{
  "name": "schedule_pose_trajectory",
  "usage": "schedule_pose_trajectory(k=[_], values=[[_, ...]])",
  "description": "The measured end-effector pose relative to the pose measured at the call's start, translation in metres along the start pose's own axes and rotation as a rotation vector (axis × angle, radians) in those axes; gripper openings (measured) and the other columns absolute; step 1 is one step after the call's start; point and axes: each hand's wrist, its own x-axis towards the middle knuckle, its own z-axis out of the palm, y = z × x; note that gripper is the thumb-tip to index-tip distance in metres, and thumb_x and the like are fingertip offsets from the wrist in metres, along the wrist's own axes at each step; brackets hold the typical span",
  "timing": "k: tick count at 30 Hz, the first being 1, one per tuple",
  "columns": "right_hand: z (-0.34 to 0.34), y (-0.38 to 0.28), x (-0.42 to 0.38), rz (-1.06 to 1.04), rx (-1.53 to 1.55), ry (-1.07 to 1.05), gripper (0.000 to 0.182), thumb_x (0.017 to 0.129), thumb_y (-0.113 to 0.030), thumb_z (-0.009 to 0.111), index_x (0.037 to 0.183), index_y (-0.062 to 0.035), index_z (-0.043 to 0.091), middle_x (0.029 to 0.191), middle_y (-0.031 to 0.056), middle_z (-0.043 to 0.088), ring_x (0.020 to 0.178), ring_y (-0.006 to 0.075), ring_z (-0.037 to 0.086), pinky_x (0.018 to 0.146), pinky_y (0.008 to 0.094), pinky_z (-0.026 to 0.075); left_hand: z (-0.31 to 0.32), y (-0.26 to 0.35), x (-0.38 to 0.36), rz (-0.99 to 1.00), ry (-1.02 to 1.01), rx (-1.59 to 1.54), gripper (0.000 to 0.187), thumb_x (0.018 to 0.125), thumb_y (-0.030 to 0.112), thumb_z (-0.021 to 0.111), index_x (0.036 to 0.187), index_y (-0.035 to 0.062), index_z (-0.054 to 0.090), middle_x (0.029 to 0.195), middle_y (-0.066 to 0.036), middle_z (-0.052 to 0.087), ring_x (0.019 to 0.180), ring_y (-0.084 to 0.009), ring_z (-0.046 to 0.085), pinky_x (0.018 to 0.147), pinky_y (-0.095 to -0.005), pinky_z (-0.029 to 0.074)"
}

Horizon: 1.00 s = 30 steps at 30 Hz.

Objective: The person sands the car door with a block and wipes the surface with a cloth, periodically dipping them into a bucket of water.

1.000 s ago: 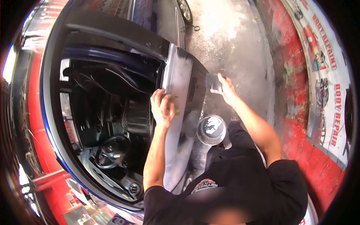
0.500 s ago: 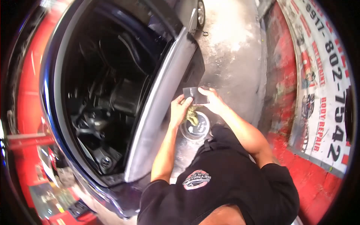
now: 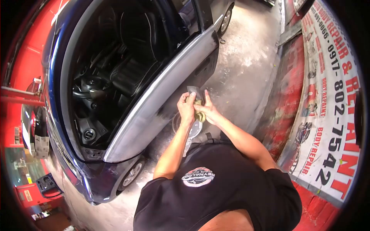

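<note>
My left hand (image 3: 186, 108) is closed, its thumb pressed on a small dark grey sheet of sandpaper (image 3: 192, 89). Against the sheet's other side is my right hand (image 3: 210, 111), thumb pointing left and fingers up; the sheet looks bent between both hands. A wet-looking yellow-green cloth (image 3: 200, 116) hangs bunched between the palms, and the left fingers beneath it are partly hidden. Below the hands, a round bucket (image 3: 196, 129) with liquid stands on the floor, partly covered by my forearm. Left of it is the open car door (image 3: 154, 90), its panel dull grey.
The dark blue car (image 3: 83, 169) fills the left side, with a black seat (image 3: 133, 73) inside. A red wall (image 3: 269, 111) with a printed banner (image 3: 327, 88) runs along the right. Another car's wheel (image 3: 226, 20) is beyond the door, on wet concrete floor (image 3: 246, 50).
The sheet, held flat before, now looks bent between my hands. My right hand has moved left, closer to the left hand. The view has shifted, showing more of the car's front wheel.
</note>
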Motion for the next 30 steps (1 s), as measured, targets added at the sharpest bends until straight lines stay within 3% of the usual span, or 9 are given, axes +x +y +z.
schedule_pose_trajectory(k=[7,8,9,12,16,18,21,25,30], values=[[-0.077,-0.095,0.041,0.119,-0.164,-0.224,0.116,0.089,0.009,0.072,0.173,-0.0137,-0.004,0.121,0.0152,0.071,0.104,0.0178,0.072,0.095,0.0311,0.058,0.066,-0.016,0.038,0.102,0.079,-0.083,0.012,0.098,0.007,0.077,0.109,0.0041,0.071,0.104,-0.002,0.074,0.093,-0.0105,0.067,0.086,-0.0265,0.054],[-0.100,-0.101,0.048,0.052,-0.230,-0.193,0.099,0.088,0.006,0.073,0.172,-0.0115,0.023,0.121,0.0150,0.070,0.102,0.0165,0.071,0.094,0.0290,0.057,0.076,-0.024,0.049,0.097,0.111,-0.129,0.012,0.099,0.007,0.076,0.108,0.0062,0.068,0.101,-0.001,0.071,0.090,-0.0104,0.066,0.085,-0.0281,0.057],[-0.120,-0.116,0.054,0.069,-0.232,-0.212,0.099,0.088,0.006,0.073,0.172,-0.0115,0.023,0.121,0.0150,0.070,0.102,0.0165,0.071,0.094,0.0290,0.057,0.088,-0.026,0.055,0.091,0.147,-0.175,0.012,0.100,0.007,0.074,0.106,0.0084,0.065,0.099,0.001,0.068,0.087,-0.0102,0.065,0.083,-0.0297,0.059],[-0.161,-0.173,0.082,-0.005,-0.477,-0.219,0.058,0.087,-0.001,0.070,0.145,-0.0013,0.065,0.128,0.0120,0.070,0.106,0.0158,0.067,0.096,0.0293,0.055,0.112,-0.017,0.063,0.134,0.154,-0.326,0.019,0.099,0.001,0.070,0.108,0.0108,0.055,0.090,0.002,0.057,0.082,-0.0105,0.063,0.075,-0.0445,0.069],[-0.141,-0.268,0.117,0.053,-0.697,-0.311,0.042,0.093,-0.007,0.064,0.133,0.0041,0.070,0.114,0.0101,0.077,0.100,0.0157,0.071,0.091,0.0300,0.057,0.089,-0.031,0.045,0.160,0.345,-0.175,0.029,0.094,-0.007,0.067,0.108,0.0133,0.052,0.095,-0.001,0.060,0.082,-0.0147,0.067,0.070,-0.0445,0.069],[-0.108,-0.303,0.143,-0.184,-0.970,-0.494,0.038,0.091,-0.011,0.059,0.122,0.0080,0.073,0.110,0.0125,0.079,0.101,0.0168,0.072,0.090,0.0310,0.057,0.075,-0.048,0.017,0.162,0.515,-0.167,0.027,0.090,-0.006,0.065,0.106,0.0116,0.051,0.093,-0.003,0.057,0.084,-0.0172,0.066,0.073,-0.0462,0.069],[-0.040,-0.317,0.186,-0.547,-1.228,-0.613,0.034,0.083,-0.020,0.062,0.107,-0.0042,0.081,0.097,0.0167,0.074,0.093,0.0349,0.070,0.089,0.0426,0.057,0.059,-0.067,-0.027,0.161,0.676,-0.185,0.022,0.088,-0.004,0.062,0.102,0.0099,0.053,0.094,-0.005,0.058,0.085,-0.0204,0.066,0.077,-0.0472,0.069],[0.036,-0.311,0.236,-0.977,-1.458,-0.887,0.025,0.082,-0.020,0.061,0.092,-0.0059,0.078,0.091,0.0113,0.067,0.098,0.0311,0.064,0.083,0.0458,0.055,0.036,-0.095,-0.069,0.105,0.893,-0.186,0.021,0.084,-0.006,0.056,0.102,0.0059,0.056,0.100,-0.009,0.064,0.085,-0.0232,0.068,0.073,-0.0454,0.069],[0.032,-0.268,0.305,-1.221,-1.738,-1.195,0.029,0.082,-0.009,0.072,0.110,-0.0124,0.071,0.129,0.0121,0.062,0.115,0.0374,0.060,0.099,0.0508,0.051,0.009,-0.145,-0.072,0.083,1.102,-0.262,0.023,0.080,-0.003,0.055,0.102,0.0020,0.058,0.098,-0.012,0.065,0.079,-0.0255,0.069,0.062,-0.0449,0.068]])
